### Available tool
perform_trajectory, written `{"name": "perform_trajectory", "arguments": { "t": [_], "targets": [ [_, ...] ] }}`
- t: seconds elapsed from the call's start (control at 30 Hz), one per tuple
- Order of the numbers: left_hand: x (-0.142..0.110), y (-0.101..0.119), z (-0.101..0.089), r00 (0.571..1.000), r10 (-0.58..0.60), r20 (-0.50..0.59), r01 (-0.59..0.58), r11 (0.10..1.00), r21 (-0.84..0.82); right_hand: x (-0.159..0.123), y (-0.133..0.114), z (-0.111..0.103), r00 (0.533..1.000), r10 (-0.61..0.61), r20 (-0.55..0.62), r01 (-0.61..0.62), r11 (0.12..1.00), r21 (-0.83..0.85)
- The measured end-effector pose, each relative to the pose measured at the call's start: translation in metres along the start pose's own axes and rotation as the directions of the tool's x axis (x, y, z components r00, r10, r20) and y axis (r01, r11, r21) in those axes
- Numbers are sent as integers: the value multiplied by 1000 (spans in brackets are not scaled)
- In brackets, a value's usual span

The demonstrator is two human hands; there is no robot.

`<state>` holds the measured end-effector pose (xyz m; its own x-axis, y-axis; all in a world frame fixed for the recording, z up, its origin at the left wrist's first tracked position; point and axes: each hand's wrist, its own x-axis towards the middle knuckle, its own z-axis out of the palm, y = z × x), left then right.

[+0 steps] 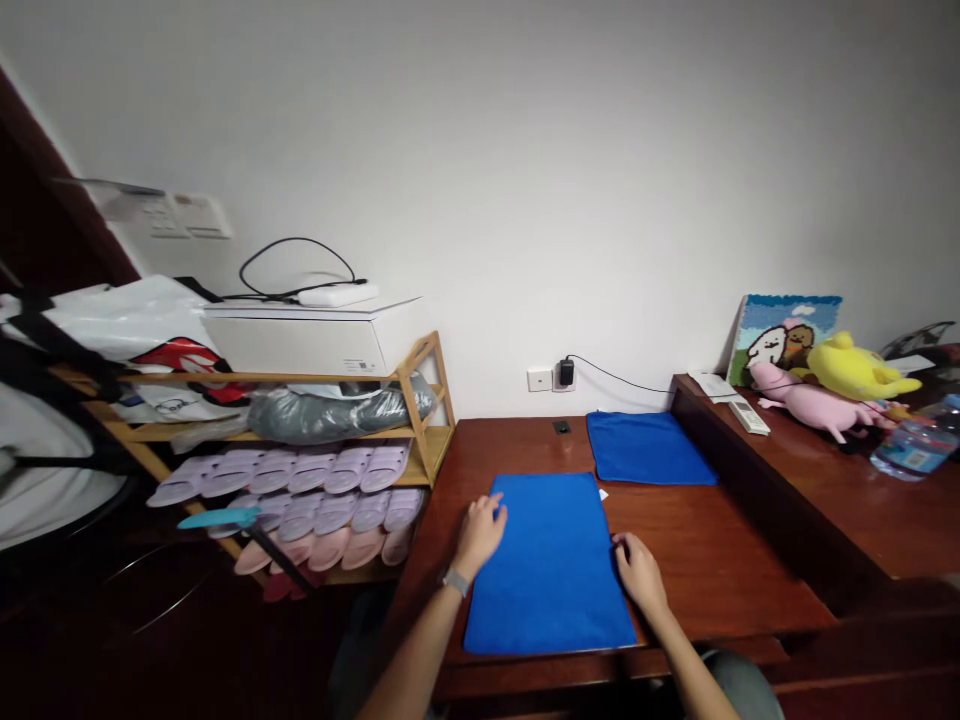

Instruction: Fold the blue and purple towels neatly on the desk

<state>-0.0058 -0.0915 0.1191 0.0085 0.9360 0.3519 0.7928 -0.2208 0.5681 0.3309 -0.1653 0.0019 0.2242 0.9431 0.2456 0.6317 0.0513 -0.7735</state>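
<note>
A blue cloth lies flat on the brown wooden desk, its long side running away from me. My left hand rests at its upper left edge, fingers apart and touching the fabric. At the cloth's right edge lies my right hand, its fingers loosely bent beside the border, with no grip on the fabric visible. Farther back on the desk, to the right, is a second blue cloth, also flat and untouched. A small white tag shows by the first cloth's upper right side.
A wooden rack on the left holds lilac slippers and a white box. The raised right-hand desk carries a remote, plush toys and a plastic bottle. A black plug sits in the wall socket.
</note>
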Motion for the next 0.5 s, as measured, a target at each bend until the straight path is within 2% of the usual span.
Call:
{"name": "perform_trajectory", "arguments": {
  "t": [0.07,0.1,0.17,0.3,0.43,0.5],
  "targets": [
    [-32,-18,44,997,52,61,-59,991,117,1,3,0,1000,8,-13,-7,1000,9],
    [-42,-28,58,991,96,89,-111,978,177,1,3,-1,1000,8,-13,-8,1000,8],
    [-50,-47,73,983,138,120,-165,953,255,2,3,-2,1000,7,-6,-7,1000,-1],
    [-48,-62,80,981,165,105,-188,939,288,3,-1,-3,1000,14,-1,-14,999,-29],
    [-53,-53,83,981,165,98,-186,939,289,2,-3,-5,999,24,22,-23,997,-68],
    [-51,-47,79,983,152,101,-172,958,229,2,-5,-6,999,30,34,-27,996,-87]
  ]
}}
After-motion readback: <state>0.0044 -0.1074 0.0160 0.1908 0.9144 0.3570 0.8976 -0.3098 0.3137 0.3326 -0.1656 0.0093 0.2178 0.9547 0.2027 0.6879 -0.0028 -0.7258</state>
